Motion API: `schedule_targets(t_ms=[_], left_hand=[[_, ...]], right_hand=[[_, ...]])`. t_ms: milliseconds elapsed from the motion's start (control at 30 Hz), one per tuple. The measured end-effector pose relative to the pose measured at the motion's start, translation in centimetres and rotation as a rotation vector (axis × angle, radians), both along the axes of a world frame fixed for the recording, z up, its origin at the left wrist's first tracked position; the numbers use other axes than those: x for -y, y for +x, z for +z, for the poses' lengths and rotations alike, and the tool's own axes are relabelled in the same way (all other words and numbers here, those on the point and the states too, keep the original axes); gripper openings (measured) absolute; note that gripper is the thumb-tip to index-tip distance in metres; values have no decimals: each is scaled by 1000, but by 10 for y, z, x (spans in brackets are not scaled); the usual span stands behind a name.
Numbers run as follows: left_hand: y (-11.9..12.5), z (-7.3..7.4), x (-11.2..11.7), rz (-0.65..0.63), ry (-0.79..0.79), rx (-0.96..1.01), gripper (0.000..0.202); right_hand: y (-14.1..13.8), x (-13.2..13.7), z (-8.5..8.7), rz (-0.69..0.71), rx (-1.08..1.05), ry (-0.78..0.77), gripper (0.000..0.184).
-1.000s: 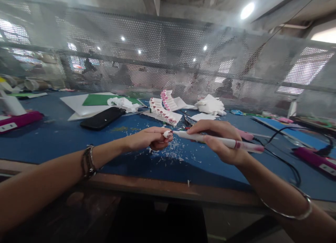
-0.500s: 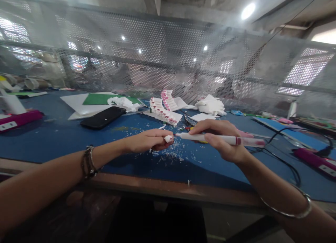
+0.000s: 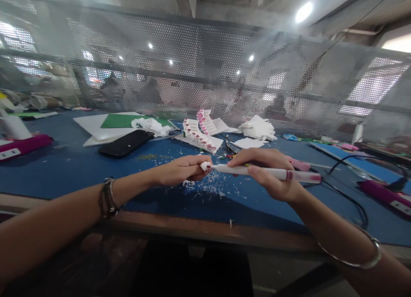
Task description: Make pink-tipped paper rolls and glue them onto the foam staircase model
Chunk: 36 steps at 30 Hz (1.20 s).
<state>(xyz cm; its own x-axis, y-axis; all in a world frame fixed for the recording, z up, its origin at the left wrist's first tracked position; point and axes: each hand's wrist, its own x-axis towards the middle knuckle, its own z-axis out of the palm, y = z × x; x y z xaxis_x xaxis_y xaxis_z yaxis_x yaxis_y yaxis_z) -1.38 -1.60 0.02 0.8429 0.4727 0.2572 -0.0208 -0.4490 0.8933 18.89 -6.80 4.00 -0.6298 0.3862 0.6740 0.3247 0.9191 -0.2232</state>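
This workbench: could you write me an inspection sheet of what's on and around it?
Surface: blue table, with white scraps strewn below the hands.
Things in hand: small white piece with dark red marks; white pen, its tip at the piece, though exact contact is hard to tell.
Clutter: what looks like a black phone, a green sheet, a crumpled tissue, ridged strips with reddish edges.
Hands: left hand pinches the piece; right hand grips the pen.
Cables: black cable loops at the right, near a purple power strip.
Surroundings: perforated screen behind; ceiling light above.
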Motion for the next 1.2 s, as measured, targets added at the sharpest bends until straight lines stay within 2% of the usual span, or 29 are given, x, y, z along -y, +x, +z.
schedule_targets(t_ms=[400, 600, 1000, 1200], left_hand=[[1, 2, 3, 37, 49, 41, 19], [1, 0, 2, 52, 74, 38, 20], [2, 2, 3, 56, 45, 58, 22], [1, 1, 1, 11, -7, 100, 24]], right_hand=[[0, 0, -1, -4, -59, -31, 24], [-1, -2, -1, 15, -17, -22, 26], [0, -1, 0, -15, -41, -26, 25], [2, -1, 0, 3, -19, -4, 22]])
